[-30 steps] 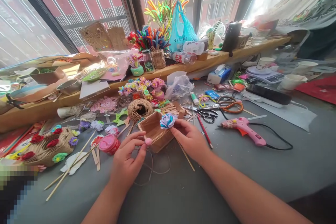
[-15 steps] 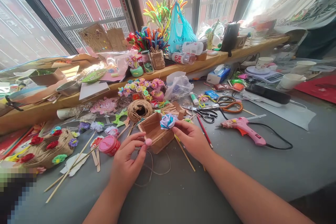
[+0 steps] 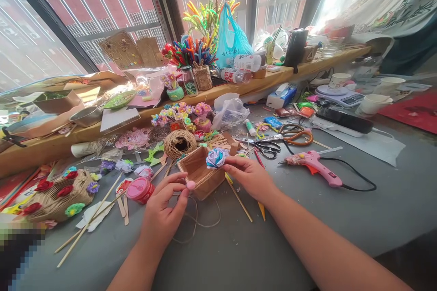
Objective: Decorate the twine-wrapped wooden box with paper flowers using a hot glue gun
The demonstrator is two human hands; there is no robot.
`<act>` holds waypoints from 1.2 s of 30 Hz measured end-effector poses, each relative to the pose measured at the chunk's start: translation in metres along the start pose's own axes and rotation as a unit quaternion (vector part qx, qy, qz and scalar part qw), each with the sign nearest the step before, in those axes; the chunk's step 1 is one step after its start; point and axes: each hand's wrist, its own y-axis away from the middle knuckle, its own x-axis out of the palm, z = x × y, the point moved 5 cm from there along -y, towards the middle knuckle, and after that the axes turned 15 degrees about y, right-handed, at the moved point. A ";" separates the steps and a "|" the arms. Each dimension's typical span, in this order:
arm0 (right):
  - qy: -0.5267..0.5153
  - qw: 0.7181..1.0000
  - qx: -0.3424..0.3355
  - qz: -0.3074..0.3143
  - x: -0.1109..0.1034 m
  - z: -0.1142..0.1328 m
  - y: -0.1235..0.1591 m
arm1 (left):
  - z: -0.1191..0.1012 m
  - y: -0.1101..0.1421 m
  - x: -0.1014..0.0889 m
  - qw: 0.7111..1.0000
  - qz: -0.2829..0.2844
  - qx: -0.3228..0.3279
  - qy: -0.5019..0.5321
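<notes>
Between the thumb and fingers of my left hand is a small pink ball, perhaps a pompom. My right hand pinches a blue, white and lilac artificial flower by its right side. The flower is in front of the right part of an open wooden box, hiding some of its rim. My left fingertips are at the box's left front edge; whether they touch it I cannot tell. A thin loop of cord lies on the table just below the box.
A twine roll sits behind the box, with a pink tub to its left. On the right are scissors and a pink glue gun with its cord. Wooden sticks lie at left, near a twine-wrapped piece with flowers.
The whole view has shifted slightly. Both hands keep the same grips, and the ball and flower stay near the box almost unmoved.
</notes>
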 end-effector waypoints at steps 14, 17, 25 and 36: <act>-0.157 0.971 0.042 -0.175 -0.032 -0.005 0.002 | 0.000 0.000 0.000 1.000 0.003 0.021 -0.004; -0.178 0.963 0.041 -0.200 -0.037 -0.003 0.002 | 0.000 -0.002 0.001 1.000 0.000 0.025 -0.009; -0.197 0.919 -0.026 -0.342 -0.077 0.006 0.003 | 0.002 -0.001 -0.001 1.000 -0.004 0.018 -0.013; 0.086 0.988 -0.082 -0.100 -0.004 0.013 0.015 | 0.004 0.000 0.000 1.000 0.005 0.025 -0.010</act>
